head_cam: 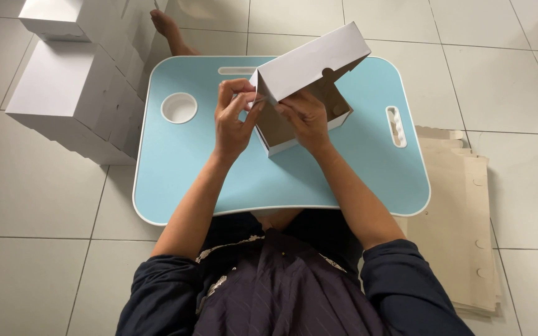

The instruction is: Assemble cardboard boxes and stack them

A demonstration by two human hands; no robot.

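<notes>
A white cardboard box (311,62) with a brown inside stands half-folded on a light blue lap table (194,162), its lid raised and tilted. My left hand (235,118) pinches a white flap at the box's left corner. Just right of it, my right hand (306,118) reaches into the open box and presses on its inner near wall. Both forearms come up from the bottom of the head view, with dark sleeves pushed back.
Finished white boxes (73,93) are stacked on the tiled floor at the upper left. A pile of flat unfolded cardboard sheets (459,218) lies at the right. The table has a round cup hole (179,107) and a handle slot (396,126). A bare foot (168,28) shows beyond the table.
</notes>
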